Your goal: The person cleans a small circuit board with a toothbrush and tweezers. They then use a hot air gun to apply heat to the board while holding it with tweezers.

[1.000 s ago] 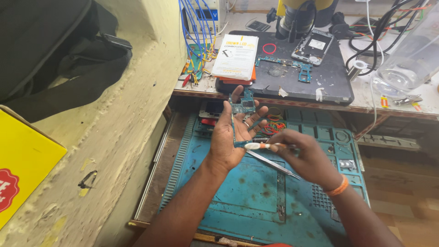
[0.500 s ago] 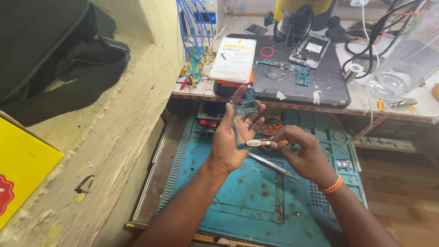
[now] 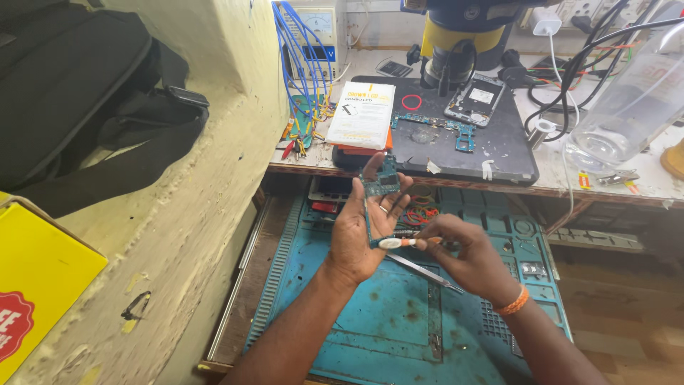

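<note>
Left hand [image 3: 363, 228]: raised palm-up, fingers curled round a small blue-green circuit board [image 3: 381, 180], gripping it upright at the fingertips.
Right hand [image 3: 467, 253]: closed on a white-and-orange tool [image 3: 399, 242], tip touching the board's lower edge; metal tweezers [image 3: 420, 271] tucked beneath the same hand.
Change: hardly any against a second ago (same grip, same tool contact), only a closer look at both hands; work on the board apparently mid-step.
Below the hands: blue work mat [image 3: 399, 335].
Beyond the hands: dark pad [image 3: 513, 153] carrying another board and an opened phone [image 3: 476, 98].
</note>
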